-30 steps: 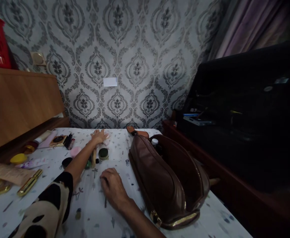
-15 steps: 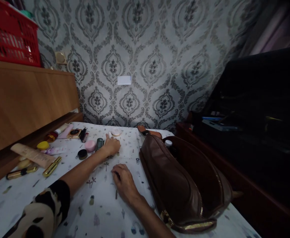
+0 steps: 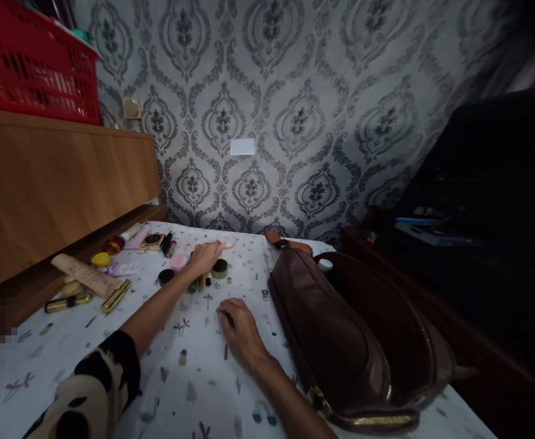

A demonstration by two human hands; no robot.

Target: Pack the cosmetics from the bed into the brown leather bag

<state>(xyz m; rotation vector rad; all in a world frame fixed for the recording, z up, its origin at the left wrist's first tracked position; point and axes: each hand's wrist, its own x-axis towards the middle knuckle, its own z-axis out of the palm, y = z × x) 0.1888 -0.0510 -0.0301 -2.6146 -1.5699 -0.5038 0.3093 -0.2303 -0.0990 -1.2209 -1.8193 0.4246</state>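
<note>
My left hand (image 3: pixel 205 256) reaches far across the patterned tablecloth (image 3: pixel 194 390), fingers stretched out flat over a cluster of small cosmetics. Its fingertips touch a pale round compact (image 3: pixel 227 243). A dark round jar (image 3: pixel 220 268) lies just right of that hand and a pink round pot (image 3: pixel 178 262) just left of it. My right hand (image 3: pixel 240 329) rests palm down on the cloth nearer me, fingers loosely bent, with nothing visible in it. An open brown leather bag (image 3: pixel 340 341) lies right beside it, with a white-capped bottle (image 3: pixel 325 264) inside.
Gold tubes (image 3: pixel 116 296), a beige tube (image 3: pixel 84 275), a yellow lid (image 3: pixel 100 259) and other cosmetics lie along the left. A wooden headboard (image 3: pixel 57 183) carries a red basket (image 3: pixel 29 67). Dark furniture (image 3: pixel 477 244) stands at the right, patterned wall behind.
My left hand drew back from the far compact, closed over the small items, and now stretches its fingers toward the compact again. The view swung left. My right hand stayed put.
</note>
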